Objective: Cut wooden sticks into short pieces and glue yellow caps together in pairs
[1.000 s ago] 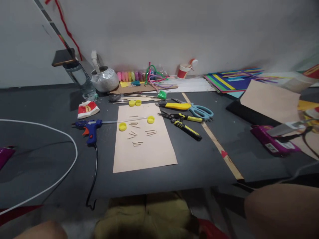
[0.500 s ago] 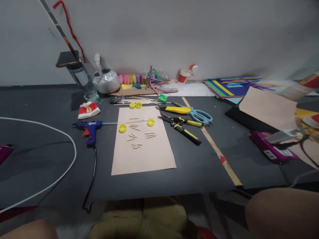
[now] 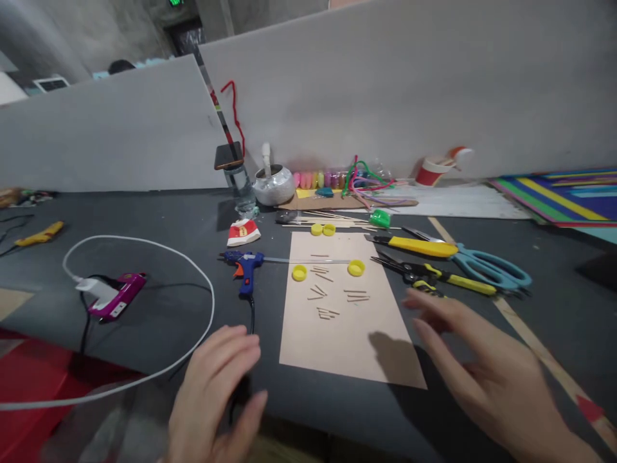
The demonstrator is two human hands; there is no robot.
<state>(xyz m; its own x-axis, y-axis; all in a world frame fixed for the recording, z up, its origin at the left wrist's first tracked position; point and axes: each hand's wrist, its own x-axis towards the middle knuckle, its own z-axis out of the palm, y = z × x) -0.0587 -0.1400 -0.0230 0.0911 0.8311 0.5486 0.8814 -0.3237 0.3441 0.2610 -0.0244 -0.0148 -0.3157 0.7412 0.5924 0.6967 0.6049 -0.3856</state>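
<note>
My left hand (image 3: 216,392) hovers near the table's front edge, thumb apart from the fingers, holding nothing. Just beyond it lies a blue glue gun (image 3: 245,265) with a long clear glue stick running right from it. On the right, my right hand (image 3: 477,360) is over the table beside the pliers (image 3: 443,276), its fingers apart and nothing in them. Between the hands a beige paper sheet (image 3: 349,350) bears short cut sticks (image 3: 328,314) in small groups and several yellow caps (image 3: 356,267). A yellow utility knife (image 3: 419,246) and blue-handled scissors (image 3: 491,269) lie past the pliers.
A white cable (image 3: 212,302) loops across the left side from a purple power strip (image 3: 120,297). At the back stand a water bottle (image 3: 238,186), a silver pot (image 3: 274,186) and a red-white cup (image 3: 430,171). Thin sticks (image 3: 332,220) lie behind the paper.
Both of my hands have come into view over the table's front. The view has swung left, bringing the power strip and more of the wall into sight. The tabletop things appear unmoved.
</note>
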